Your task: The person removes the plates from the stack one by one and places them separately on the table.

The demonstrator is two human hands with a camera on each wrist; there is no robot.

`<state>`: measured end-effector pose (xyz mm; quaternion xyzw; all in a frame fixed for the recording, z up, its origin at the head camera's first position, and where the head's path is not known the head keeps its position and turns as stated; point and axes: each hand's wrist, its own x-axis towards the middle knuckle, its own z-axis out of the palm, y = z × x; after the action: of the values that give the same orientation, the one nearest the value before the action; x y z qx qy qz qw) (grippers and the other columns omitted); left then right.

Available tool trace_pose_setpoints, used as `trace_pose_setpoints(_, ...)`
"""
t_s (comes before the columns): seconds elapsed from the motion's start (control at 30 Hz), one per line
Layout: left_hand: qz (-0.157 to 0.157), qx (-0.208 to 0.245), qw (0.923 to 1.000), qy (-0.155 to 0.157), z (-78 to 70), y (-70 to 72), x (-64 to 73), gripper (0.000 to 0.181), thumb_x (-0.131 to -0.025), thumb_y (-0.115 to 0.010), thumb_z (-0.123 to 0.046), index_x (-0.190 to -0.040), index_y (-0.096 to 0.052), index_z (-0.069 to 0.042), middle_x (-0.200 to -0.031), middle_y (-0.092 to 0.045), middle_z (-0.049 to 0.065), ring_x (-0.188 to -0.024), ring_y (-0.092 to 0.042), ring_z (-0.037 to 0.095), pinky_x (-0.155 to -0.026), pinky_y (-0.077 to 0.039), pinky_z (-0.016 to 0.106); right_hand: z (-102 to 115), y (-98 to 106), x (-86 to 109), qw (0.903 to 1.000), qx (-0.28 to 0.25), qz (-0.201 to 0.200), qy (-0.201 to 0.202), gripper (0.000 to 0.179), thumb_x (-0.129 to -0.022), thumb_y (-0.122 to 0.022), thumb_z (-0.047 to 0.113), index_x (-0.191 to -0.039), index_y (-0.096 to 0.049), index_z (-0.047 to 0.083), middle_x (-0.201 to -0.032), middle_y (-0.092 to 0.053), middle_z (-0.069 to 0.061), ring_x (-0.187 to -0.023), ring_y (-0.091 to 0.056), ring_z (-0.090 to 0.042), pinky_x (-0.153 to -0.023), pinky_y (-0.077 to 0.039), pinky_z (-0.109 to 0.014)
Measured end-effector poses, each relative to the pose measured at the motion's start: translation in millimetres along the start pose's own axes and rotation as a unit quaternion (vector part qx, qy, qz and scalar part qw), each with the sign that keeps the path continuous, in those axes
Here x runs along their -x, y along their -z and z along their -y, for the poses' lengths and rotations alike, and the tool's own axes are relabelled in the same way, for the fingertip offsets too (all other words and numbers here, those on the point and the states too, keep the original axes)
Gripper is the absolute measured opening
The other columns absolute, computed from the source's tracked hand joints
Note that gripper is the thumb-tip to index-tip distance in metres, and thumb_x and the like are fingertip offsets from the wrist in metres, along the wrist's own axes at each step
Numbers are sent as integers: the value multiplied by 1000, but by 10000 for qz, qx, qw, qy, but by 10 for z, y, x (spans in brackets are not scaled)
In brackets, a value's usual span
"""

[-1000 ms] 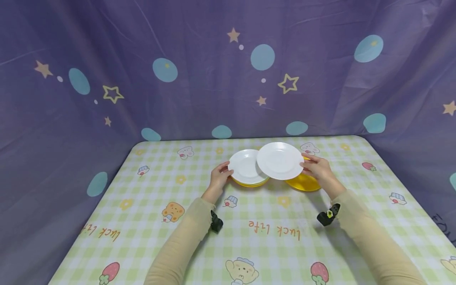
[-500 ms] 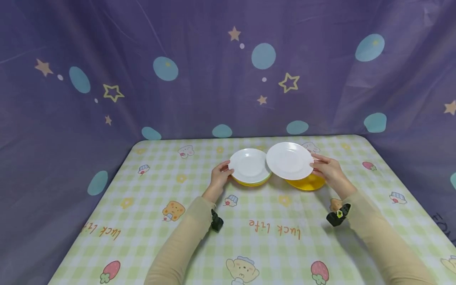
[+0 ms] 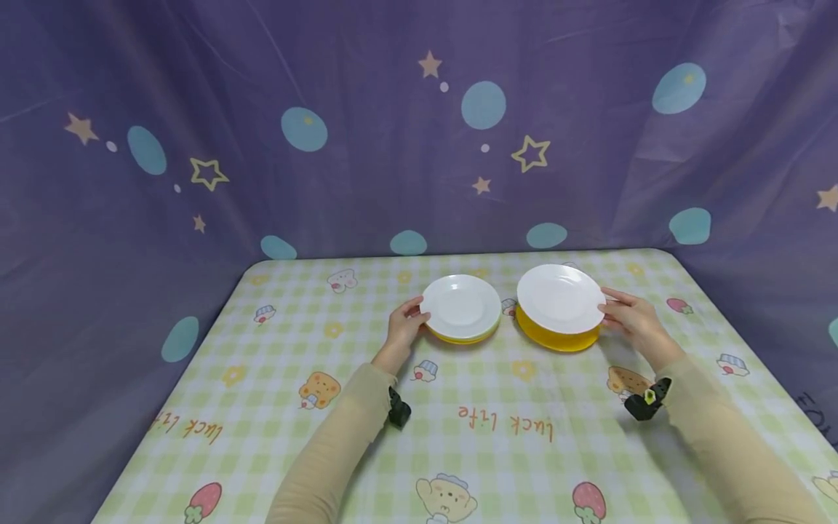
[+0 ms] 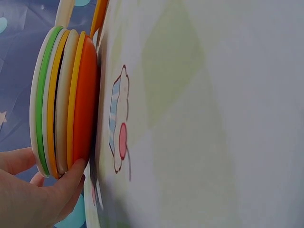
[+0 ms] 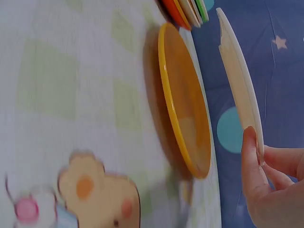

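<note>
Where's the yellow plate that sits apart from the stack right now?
In the head view, the yellow plate lies on the tablecloth just right of the plate stack, beneath the white plate that the right hand holds above it.

Gripping the plate stack (image 3: 460, 309) at its left edge with the left hand (image 3: 399, 333), using digits both above and below. Holding the left arm (image 3: 327, 455) outstretched from the stack's near left, slanted inward. Pinching a white plate (image 3: 561, 298) with the right hand (image 3: 638, 325), raised right of the stack, apart from it. Holding the right arm (image 3: 727, 444) outstretched too, slanted inward from the stack's near right.
</note>
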<state>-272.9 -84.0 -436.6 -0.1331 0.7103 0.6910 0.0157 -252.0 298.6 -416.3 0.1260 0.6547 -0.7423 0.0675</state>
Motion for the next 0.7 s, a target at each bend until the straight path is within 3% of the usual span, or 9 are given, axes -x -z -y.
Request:
trace_pose_setpoints(0.1,-7,18,10000,16,-8,-2,5,42,-80,-58,3,-121,-53,-4,-117,-51,17,-101,-52,24,-80,-50,28,2,105,17,9997,-231,-2,48,64,-79,-63,3,-136,-33,8,-74,-63,8,-63,-61,-7,-63,-53,-22)
trace_pose_setpoints(0.2,-3,29,10000,33,-6,-5,1,42,-80,-58,3,-121,-53,-4,-118,-51,17,-102,-51,25,-80,-50,27,17,198,63,9996,-268,56,57,69,-81,-60,3,-139,-23,6,-74,-63,9,-65,-61,-6,-64,-53,-20)
trace_pose_setpoints(0.23,-2,26,10000,37,-5,-6,1,42,-80,-58,3,-121,-53,-5,-118,-50,17,-103,-51,25,-80,-50,27,13,233,65,9992,-396,23,59,67,-81,-60,2,-138,-27,7,-74,-63,8,-65,-61,-7,-64,-53,-21)
trace_pose_setpoints(0.43,4,31,10000,14,1,-7,-5,43,-80,-58,3,-121,-53,-5,-118,-51,17,-100,-53,25,-78,-50,26,-5,419,77,9995,-289,-54,96,64,-83,-58,3,-139,-27,11,-73,-61,9,-64,-59,-5,-60,-52,-18)
trace_pose_setpoints(0.47,11,31,10000,8,3,-7,-6,43,-80,-58,3,-121,-53,-5,-118,-51,16,-99,-53,24,-78,-50,26,-2,443,82,9997,-216,-7,103,68,-84,-57,3,-141,-20,9,-73,-61,10,-64,-58,-4,-60,-51,-17)
trace_pose_setpoints(0.7,18,-24,10000,3,12,4,6,42,-81,-58,2,-122,-52,-5,-117,-51,16,-94,-54,22,-77,-51,27,2,594,36,9988,-321,-379,-24,70,-82,-55,-2,-140,-17,5,-69,-61,10,-61,-57,-4,-57,-52,-18)
